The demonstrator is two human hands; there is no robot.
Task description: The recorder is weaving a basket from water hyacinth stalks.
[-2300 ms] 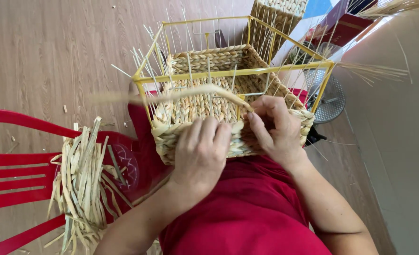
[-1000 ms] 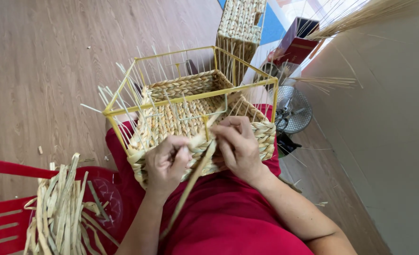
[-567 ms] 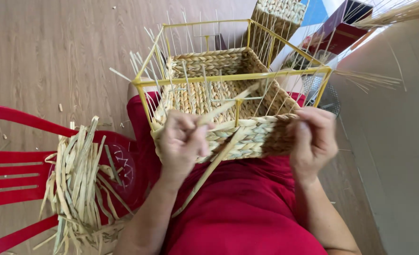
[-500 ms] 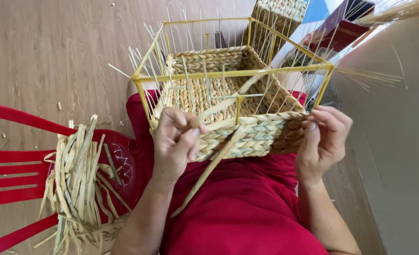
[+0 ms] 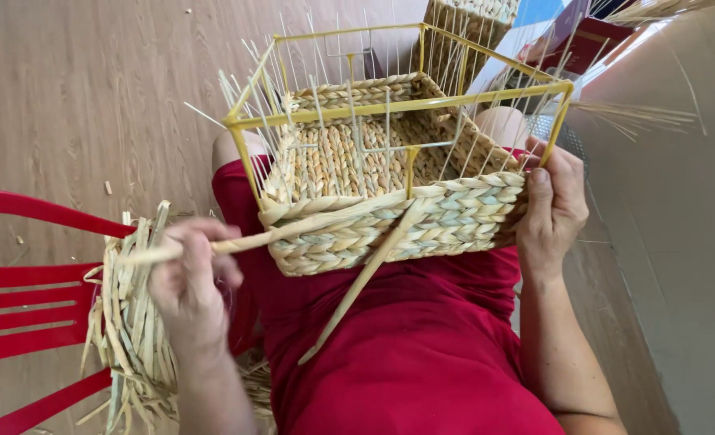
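Head view, looking down onto the lap: a half-woven basket [image 5: 389, 209] on a yellow wire frame [image 5: 406, 103] rests on the person's red-clothed thighs, its woven wall rising only part-way up the frame's uprights; thin pale stakes stand free above the finished rows. The left hand [image 5: 190, 278] is closed around a flat straw strand [image 5: 293, 229], fingers curled tight about it, and holds it drawn out to the left, taut from the top row of the near wall; half a second earlier this hand lay against the basket wall itself, so the strand has just been pulled through and away, which suggests one pass of the weave is being tightened (a judgement, not a thing seen). A second loose strand [image 5: 357, 282] hangs slantwise from the near wall down across the red lap. The right hand [image 5: 555, 205] grips the basket's right corner, thumb along the braided wall and fingers wrapped behind it, steadying the frame; a moment ago it hovered just off that corner, half open. A bundle of spare straw [image 5: 132, 338] lies on a red plastic chair [image 5: 27, 282] at the left, beside the left hand; a second woven basket [image 5: 470, 16] stands on the wooden floor [image 5: 75, 89] beyond.
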